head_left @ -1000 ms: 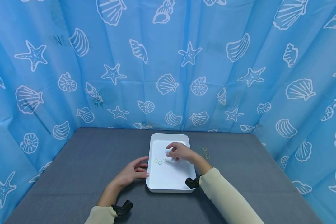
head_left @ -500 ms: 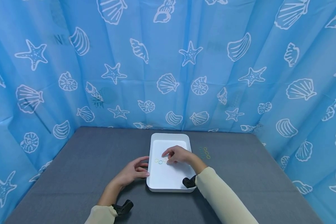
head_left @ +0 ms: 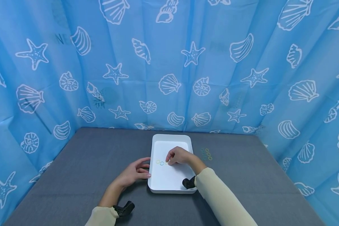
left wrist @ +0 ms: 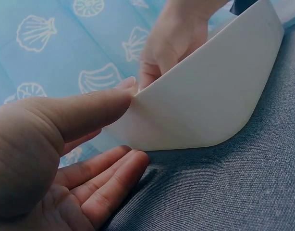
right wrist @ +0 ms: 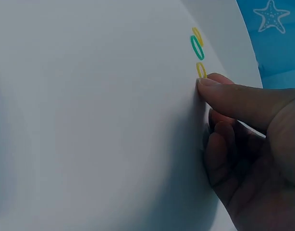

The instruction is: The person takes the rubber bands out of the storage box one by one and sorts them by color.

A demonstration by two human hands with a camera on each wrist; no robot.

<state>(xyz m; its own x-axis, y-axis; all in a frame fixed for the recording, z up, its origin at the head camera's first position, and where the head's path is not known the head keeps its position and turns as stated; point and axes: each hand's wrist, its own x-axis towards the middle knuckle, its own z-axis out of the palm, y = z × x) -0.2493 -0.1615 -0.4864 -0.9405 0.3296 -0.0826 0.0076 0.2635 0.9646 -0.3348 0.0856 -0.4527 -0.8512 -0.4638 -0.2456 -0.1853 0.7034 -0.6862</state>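
A white rectangular tray (head_left: 164, 183) lies on the grey table. Inside it, a row of small thin rings runs sideways: a yellow ring (right wrist: 196, 32) at the far end, a green ring (right wrist: 197, 48), then another yellow ring (right wrist: 201, 69) nearest my right hand. My right hand (head_left: 180, 156) reaches into the tray, thumb and index fingertip pinching the edge of that nearest yellow ring. At the tray's left side rests my left hand (head_left: 134, 171); its thumb (left wrist: 99, 108) lies at the rim and the other fingers stretch loosely beside the outer wall.
Several more thin yellow and green rings (head_left: 210, 158) lie in a cluster on the table (head_left: 237, 175), right of the tray. A blue curtain (head_left: 169, 100) with white shells and starfish hangs behind the table and along both sides.
My right hand has come down and slightly left onto the right-hand yellow ring, and its thumb and index finger have closed together there. The left hand stays by the tray.
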